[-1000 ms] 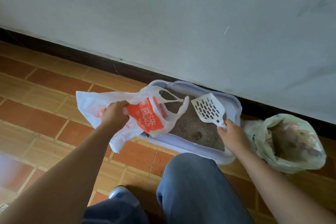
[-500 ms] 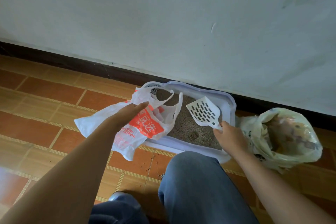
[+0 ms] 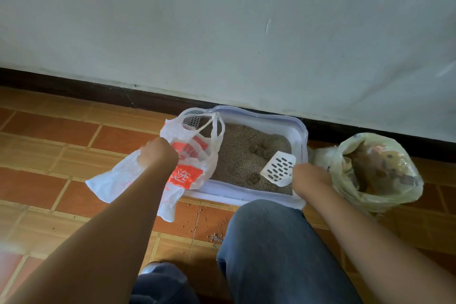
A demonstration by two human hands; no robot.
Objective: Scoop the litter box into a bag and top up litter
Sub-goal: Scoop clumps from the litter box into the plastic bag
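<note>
Left hand (image 3: 158,155): fist bunched on white-and-orange bag (image 3: 111,182), held over left end of litter box (image 3: 299,131), probably to catch waste. Right hand (image 3: 311,179): curled round slotted scoop (image 3: 278,168), blade angled down beside clumps (image 3: 259,149). Box location: floor (image 3: 49,180), against wall (image 3: 222,32).

The left grip (image 3: 158,155), centre left of the frame, is blurred, and its fingers cannot be made out where it holds the white bag (image 3: 116,180). That bag covers the near left corner of the litter box (image 3: 299,131), and its orange print is creased past reading. The scoop (image 3: 278,168) shows only its slotted head; the handle is hidden under the right grip (image 3: 311,180). What fills the yellowish bag (image 3: 370,173) at right is blurred behind plastic. Both forearms run off the bottom edge.
</note>
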